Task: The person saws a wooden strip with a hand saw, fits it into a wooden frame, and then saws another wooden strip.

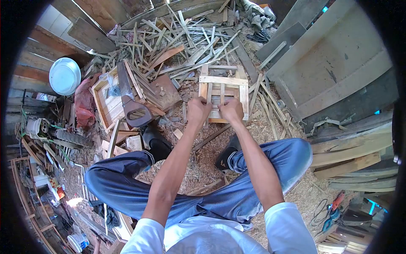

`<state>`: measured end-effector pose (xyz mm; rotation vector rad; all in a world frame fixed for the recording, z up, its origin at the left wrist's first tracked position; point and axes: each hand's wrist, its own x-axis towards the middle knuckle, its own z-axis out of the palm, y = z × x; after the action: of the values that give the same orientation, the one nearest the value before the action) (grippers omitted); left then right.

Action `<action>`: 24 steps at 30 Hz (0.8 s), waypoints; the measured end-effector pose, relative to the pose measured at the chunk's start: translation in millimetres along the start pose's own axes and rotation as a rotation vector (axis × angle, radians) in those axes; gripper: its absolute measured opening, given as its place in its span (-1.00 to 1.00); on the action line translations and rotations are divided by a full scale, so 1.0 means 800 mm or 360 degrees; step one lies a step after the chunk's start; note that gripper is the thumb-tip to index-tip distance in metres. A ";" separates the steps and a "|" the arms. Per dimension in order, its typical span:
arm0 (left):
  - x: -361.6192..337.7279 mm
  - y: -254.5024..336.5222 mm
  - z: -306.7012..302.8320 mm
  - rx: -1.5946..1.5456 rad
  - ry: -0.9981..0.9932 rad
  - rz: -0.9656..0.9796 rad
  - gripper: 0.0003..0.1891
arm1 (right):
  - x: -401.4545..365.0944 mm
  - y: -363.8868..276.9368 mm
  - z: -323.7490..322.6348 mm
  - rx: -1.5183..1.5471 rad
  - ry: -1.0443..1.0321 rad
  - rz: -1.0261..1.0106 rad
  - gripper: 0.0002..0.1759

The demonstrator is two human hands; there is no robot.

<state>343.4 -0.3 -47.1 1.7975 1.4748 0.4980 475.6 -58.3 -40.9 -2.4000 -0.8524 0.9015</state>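
A small slatted wooden frame point(223, 79) sits on the ground in front of my feet. My left hand point(198, 111) is closed round the lower end of a slat at the frame's near left side. Just to the right, my right hand point(231, 111) has its fingers closed on the end of another slat at the near edge. Both sets of fingertips are partly hidden. Left of the frame, a handsaw point(137, 113) leans on a wooden tray point(98, 95) that holds a small bag of nails or similar bits.
Scrap sticks point(182, 38) are heaped beyond the frame. A large wooden panel point(334, 63) leans at the right, above curved planks point(359, 144). A pale blue basin point(65, 76) and a red sack point(86, 103) are at the left. Shavings cover the ground.
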 end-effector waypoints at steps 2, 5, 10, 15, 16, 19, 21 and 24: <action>0.004 -0.011 0.009 -0.0035 0.0038 0.0110 -0.67 | 0.002 0.001 0.002 -0.0017 -0.0062 0.0019 -0.71; 0.001 -0.004 0.007 0.0140 0.0052 0.0074 -0.66 | -0.004 -0.006 -0.003 -0.0055 -0.0066 0.0033 -0.71; -0.004 0.006 0.003 0.0156 0.0088 0.0104 -0.66 | -0.001 0.002 0.002 -0.0011 -0.0021 -0.0078 -0.70; -0.004 0.002 0.009 0.0083 0.0236 0.0209 -0.76 | -0.001 0.000 0.004 0.0033 -0.0002 -0.0098 -0.69; -0.005 0.006 0.006 0.0116 0.0186 0.0156 -0.75 | -0.002 -0.004 0.003 -0.0005 -0.0003 -0.0047 -0.69; -0.009 0.023 -0.002 0.0212 0.0102 0.0037 -0.73 | 0.000 -0.003 0.004 -0.0037 -0.0019 0.0002 -0.68; -0.010 0.030 -0.004 0.0273 0.0067 -0.0030 -0.69 | 0.002 -0.003 0.003 -0.0035 -0.0034 -0.0002 -0.68; -0.013 0.029 -0.003 0.0281 0.0108 -0.0005 -0.70 | 0.002 -0.002 0.003 -0.0019 -0.0052 0.0053 -0.69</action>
<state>354.2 -10.9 -26.8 1.9308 1.6108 0.4430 473.9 -55.6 -42.3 -2.4224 -0.8346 0.9531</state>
